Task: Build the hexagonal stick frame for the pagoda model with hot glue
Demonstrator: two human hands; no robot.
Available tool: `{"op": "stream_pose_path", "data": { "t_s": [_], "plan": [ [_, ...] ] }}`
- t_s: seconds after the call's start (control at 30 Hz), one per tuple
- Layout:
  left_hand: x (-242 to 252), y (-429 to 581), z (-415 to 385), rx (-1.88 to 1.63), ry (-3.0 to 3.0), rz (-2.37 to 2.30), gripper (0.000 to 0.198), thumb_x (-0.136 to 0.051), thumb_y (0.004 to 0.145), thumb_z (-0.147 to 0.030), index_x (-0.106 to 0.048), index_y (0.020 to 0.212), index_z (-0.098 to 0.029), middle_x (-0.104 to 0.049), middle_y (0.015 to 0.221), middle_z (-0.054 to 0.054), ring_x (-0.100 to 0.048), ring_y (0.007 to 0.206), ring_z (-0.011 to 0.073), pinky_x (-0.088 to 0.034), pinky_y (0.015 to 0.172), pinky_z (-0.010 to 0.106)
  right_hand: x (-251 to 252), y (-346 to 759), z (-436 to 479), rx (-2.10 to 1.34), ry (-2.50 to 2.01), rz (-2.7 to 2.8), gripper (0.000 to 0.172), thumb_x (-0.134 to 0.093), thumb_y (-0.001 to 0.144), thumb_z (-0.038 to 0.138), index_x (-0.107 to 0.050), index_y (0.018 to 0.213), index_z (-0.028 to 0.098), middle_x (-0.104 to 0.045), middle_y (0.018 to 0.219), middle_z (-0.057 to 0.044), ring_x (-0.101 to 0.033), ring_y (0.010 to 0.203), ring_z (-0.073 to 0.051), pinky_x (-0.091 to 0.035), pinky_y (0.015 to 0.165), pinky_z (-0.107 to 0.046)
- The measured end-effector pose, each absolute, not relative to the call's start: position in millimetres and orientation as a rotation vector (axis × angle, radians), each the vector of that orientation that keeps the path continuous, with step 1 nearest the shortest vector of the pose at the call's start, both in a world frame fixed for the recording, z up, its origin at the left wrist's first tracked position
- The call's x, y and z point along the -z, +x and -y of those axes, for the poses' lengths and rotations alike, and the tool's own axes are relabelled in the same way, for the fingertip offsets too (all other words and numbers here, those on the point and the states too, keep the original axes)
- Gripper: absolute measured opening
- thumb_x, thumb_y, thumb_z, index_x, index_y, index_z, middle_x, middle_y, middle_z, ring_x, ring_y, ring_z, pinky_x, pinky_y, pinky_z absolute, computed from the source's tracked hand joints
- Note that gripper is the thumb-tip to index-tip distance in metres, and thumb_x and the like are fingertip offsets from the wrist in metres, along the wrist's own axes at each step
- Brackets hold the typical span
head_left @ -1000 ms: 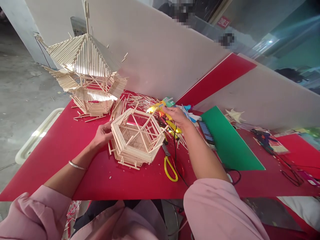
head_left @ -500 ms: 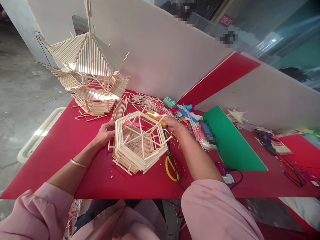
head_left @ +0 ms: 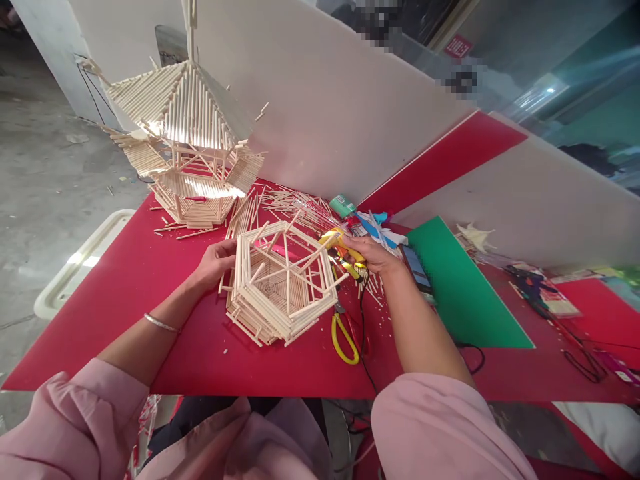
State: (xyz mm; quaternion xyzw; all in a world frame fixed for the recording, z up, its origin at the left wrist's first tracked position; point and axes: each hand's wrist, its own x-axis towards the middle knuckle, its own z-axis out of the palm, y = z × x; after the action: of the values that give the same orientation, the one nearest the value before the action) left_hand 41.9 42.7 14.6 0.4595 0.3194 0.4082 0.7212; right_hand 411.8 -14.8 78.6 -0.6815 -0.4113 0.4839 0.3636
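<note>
- Left hand (head_left: 216, 264): pinching the left rim of the hexagonal stick frame (head_left: 287, 269), some fingers hidden behind it.
- Right hand (head_left: 374, 253): wrapped round a yellow glue gun (head_left: 331, 238), just beyond the frame's right rim.
- The frame sits over the middle of the red tabletop (head_left: 125, 287), tilted, with red surface showing between it and the near edge, and more toward the slanting left edge.
- Tighter behind: loose sticks (head_left: 300, 205) and a pagoda model (head_left: 197, 110).
- Right side: yellow-handled scissors (head_left: 345, 339) close by, green board (head_left: 450, 287) farther off.
</note>
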Motion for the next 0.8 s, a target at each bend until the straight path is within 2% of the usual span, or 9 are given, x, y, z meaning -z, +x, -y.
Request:
{"op": "stream_pose_path", "data": {
  "t_s": [0.17, 0.3, 0.4, 0.6, 0.8],
  "plan": [
    [-17, 42, -42, -0.900, 1.019, -0.695, 0.044, -0.086, 0.052, -0.026, -0.079, 0.093, -0.012, -0.078, 0.079, 0.007, -0.061, 0.049, 0.0126, -0.044, 0.046, 0.021, -69, 409, 6, -1.199, -1.755, 1.035, 0.038, -0.084, 0.064, 0.050, -0.070, 0.075, 0.017, -0.066, 0.059, 0.000, -0.052, 0.044, -0.008, -0.041, 0.039, -0.019],
    [-17, 41, -42, -0.889, 1.015, -0.668, 0.044, -0.086, 0.053, -0.027, -0.078, 0.095, -0.013, -0.079, 0.085, 0.008, -0.070, 0.063, 0.0191, -0.049, 0.050, 0.022, -55, 402, -10, -1.166, -1.766, 1.015, 0.027, -0.081, 0.068, 0.039, -0.067, 0.072, 0.017, -0.065, 0.058, 0.000, -0.052, 0.044, -0.007, -0.039, 0.038, -0.017],
    [-16, 41, -43, -0.892, 1.017, -0.687, 0.042, -0.085, 0.055, -0.026, -0.078, 0.094, -0.013, -0.078, 0.078, 0.006, -0.070, 0.065, 0.0200, -0.053, 0.055, 0.024, -45, 395, -17, -1.201, -1.776, 1.011, 0.026, -0.082, 0.065, 0.035, -0.063, 0.067, 0.018, -0.063, 0.055, 0.001, -0.052, 0.044, -0.007, -0.037, 0.037, -0.016],
    [-20, 42, -43, -0.882, 1.009, -0.734, 0.035, -0.083, 0.056, -0.023, -0.079, 0.090, -0.014, -0.071, 0.060, 0.001, -0.069, 0.062, 0.0191, -0.055, 0.059, 0.025, -34, 386, -19, -1.328, -1.756, 0.991, 0.036, -0.082, 0.065, 0.046, -0.059, 0.067, 0.018, -0.059, 0.049, 0.003, -0.046, 0.039, -0.006, -0.032, 0.033, -0.016],
    [-15, 42, -44, -0.891, 1.011, -0.718, 0.038, -0.084, 0.056, -0.024, -0.079, 0.092, -0.013, -0.075, 0.068, 0.004, -0.067, 0.057, 0.0174, -0.055, 0.058, 0.025, -28, 396, -21, -1.422, -1.768, 0.970, 0.038, -0.082, 0.069, 0.050, -0.061, 0.070, 0.018, -0.059, 0.049, 0.003, -0.045, 0.037, -0.006, -0.032, 0.032, -0.017]
  ]
}}
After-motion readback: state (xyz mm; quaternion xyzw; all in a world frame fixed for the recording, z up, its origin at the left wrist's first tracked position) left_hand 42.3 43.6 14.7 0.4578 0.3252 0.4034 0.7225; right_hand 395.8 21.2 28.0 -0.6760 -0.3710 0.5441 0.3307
